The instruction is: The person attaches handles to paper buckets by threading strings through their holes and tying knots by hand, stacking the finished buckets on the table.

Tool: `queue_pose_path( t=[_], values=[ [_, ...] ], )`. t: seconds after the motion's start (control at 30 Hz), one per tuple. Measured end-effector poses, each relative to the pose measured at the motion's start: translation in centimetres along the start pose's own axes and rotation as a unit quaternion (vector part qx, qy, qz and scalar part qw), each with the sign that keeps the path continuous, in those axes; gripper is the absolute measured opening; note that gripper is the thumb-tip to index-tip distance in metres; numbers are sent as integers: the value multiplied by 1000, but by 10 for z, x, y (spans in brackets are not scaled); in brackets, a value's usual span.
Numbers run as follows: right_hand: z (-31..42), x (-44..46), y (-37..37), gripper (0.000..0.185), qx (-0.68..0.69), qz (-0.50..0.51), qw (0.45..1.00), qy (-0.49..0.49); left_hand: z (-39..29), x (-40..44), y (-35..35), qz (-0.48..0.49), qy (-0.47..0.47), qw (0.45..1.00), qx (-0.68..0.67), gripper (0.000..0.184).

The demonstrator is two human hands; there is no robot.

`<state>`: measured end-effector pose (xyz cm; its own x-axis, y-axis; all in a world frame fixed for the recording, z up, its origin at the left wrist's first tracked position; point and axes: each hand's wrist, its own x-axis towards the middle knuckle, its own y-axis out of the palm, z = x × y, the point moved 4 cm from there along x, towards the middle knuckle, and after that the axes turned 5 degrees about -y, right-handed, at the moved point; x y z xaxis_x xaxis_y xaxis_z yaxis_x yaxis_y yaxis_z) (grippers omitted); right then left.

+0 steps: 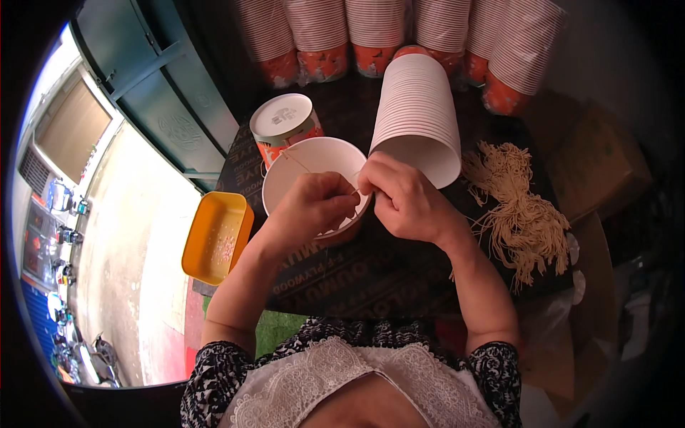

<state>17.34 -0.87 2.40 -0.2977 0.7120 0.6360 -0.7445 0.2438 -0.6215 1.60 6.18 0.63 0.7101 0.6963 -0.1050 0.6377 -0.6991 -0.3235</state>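
My left hand (317,205) and my right hand (405,198) are close together above an open white paper bucket (282,191), fingers closed in a pinch. A thin beige string (293,158) runs up from the left hand across the bucket's rim. Between the two hands a short bit of string shows, and both appear to grip it. The fingertips partly hide it, so I cannot make out a knot. The bucket stands with its mouth toward me, its lower part behind my left hand. Behind it is an orange printed bucket with a white lid (283,116).
A stack of nested white paper buckets (417,96) lies behind my right hand. To the right is a bundle of beige strings (517,214). A yellow plastic box (196,246) with small pale bits sits at the left. Several wrapped bucket stacks (376,32) line the dark table's (399,278) back.
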Motion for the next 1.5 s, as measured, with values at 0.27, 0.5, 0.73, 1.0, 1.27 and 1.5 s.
queue_pose_path(
  t=[0.27, 0.5, 0.73, 1.0, 1.27, 1.5],
  values=[
    [0, -19, 11, 17, -41, -87, 995, -20, 3, 5, 4, 13, 27, 997, -65, 10],
    [1, -22, 19, 15, -39, -111, 993, -14, 1, 5, 5, 8, 23, 999, -47, 11],
    [-1, -23, 22, 15, -31, -136, 990, -16, -7, 4, 6, 20, 10, 999, -28, 10],
    [2, -26, 19, 16, -8, -146, 989, -7, -8, 6, 5, 18, -47, 997, -62, 11],
    [10, -29, 17, 15, -13, -129, 991, -38, 4, 14, 5, 25, -37, 991, -123, 10],
    [-8, -32, 16, 19, -71, -134, 988, 8, -2, 9, 4, -22, 16, 999, 22, 12]
  ],
)
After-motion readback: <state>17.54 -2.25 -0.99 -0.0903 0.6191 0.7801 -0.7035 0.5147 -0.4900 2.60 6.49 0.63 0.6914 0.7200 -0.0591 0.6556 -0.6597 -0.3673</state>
